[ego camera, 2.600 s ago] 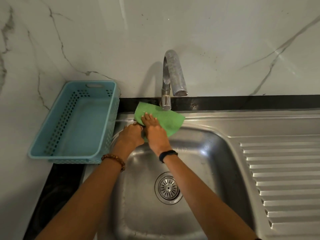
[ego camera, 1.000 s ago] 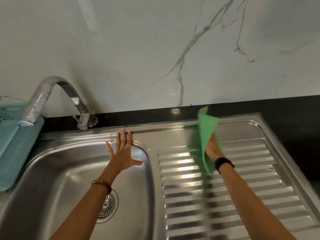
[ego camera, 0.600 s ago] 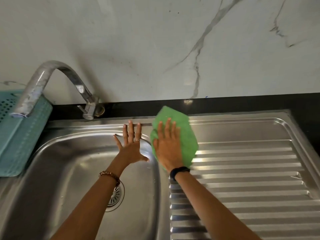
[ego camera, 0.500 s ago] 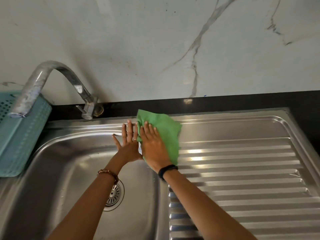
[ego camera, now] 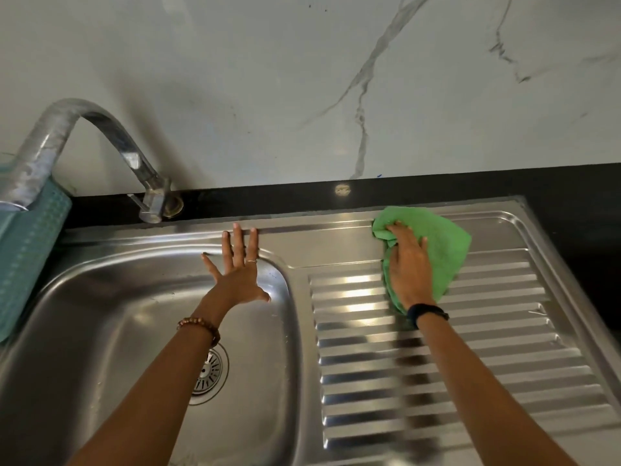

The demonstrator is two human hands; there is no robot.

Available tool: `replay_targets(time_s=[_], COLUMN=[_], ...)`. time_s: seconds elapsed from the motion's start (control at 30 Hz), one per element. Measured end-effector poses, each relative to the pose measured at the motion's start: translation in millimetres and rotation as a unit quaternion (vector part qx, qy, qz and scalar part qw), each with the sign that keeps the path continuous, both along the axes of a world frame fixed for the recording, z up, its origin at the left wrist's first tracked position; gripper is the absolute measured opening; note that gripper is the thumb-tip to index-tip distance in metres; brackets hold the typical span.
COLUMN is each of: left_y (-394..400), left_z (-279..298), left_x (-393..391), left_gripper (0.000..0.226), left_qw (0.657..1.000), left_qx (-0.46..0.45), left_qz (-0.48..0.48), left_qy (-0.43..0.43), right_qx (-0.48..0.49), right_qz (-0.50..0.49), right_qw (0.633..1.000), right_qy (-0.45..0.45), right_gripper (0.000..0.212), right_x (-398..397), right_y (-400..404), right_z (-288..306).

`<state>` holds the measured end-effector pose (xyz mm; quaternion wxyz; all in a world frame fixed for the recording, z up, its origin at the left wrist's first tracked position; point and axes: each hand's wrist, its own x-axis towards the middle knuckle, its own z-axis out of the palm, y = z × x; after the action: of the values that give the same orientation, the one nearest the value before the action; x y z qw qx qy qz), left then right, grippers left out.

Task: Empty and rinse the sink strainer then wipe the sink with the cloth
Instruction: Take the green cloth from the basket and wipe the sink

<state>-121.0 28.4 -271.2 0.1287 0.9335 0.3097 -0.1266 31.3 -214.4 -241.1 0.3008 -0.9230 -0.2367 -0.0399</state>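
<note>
At the far left, a teal perforated basket (ego camera: 23,264) is standing beside the sink, partly cut off by the frame edge. A curved metal faucet (ego camera: 100,136) is arching from its base at the back rim toward the left, its spout ending over the basket's edge. Below it, the stainless sink (ego camera: 100,314) is showing its basin, and the sink strainer (ego camera: 210,375) is sitting in the drain opening at the basin floor, partly hidden by the left forearm. The left hand (ego camera: 237,277) is lying flat with fingers spread wide, palm down on the back right corner of the basin rim, gripping nothing; a ring is showing on one finger and a beaded bracelet (ego camera: 198,326) is circling the wrist. To the right, the ribbed drainboard (ego camera: 470,381) is extending toward the frame edge. The right hand (ego camera: 408,267) is pressing flat, fingers extended, on the green cloth (ego camera: 443,250), which is lying bunched on the upper part of the drainboard, near the back rim. A dark band (ego camera: 428,312) is sitting on the right wrist. Behind everything, a black table (ego camera: 571,186) strip is meeting the marble-patterned wall (ego camera: 302,79).
</note>
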Motion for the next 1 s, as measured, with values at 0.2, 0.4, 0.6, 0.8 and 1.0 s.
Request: replay_targets(time_s=[0.2,0.4,0.6,0.8,1.0], left_y=[-39.7,-66.4,-91.3,-183.5,-219.4], left_z=[29.9,76.2,85.2,68.0,37.5], left_x=[48.9,95.3,100.1,160.2,191.8], left_gripper=[0.15,0.138,0.11,0.112,0.129], left_qw=[0.998,0.994,0.992,0.98,0.985], left_qx=[-0.011,-0.022,-0.07,-0.111,-0.113], left_qz=[-0.058,-0.089,-0.074,-0.131,-0.131], left_qy=[-0.035,-0.054,-0.077,-0.102,-0.003], right_qx=[-0.062,-0.069,-0.074,-0.077,-0.103], right_qz=[0.028,0.156,0.205,0.038,0.037], right_qw=[0.996,0.98,0.972,0.996,0.994], right_qy=[-0.056,-0.106,-0.083,-0.029,0.031], right_gripper=[0.054,0.053,0.055,0.064,0.059], right_x=[-11.5,-0.7,58.2,176.0,220.7], right_y=[18.6,34.9,-15.0,-142.4,-175.3], right_z=[24.2,53.4,57.3,53.6,13.7])
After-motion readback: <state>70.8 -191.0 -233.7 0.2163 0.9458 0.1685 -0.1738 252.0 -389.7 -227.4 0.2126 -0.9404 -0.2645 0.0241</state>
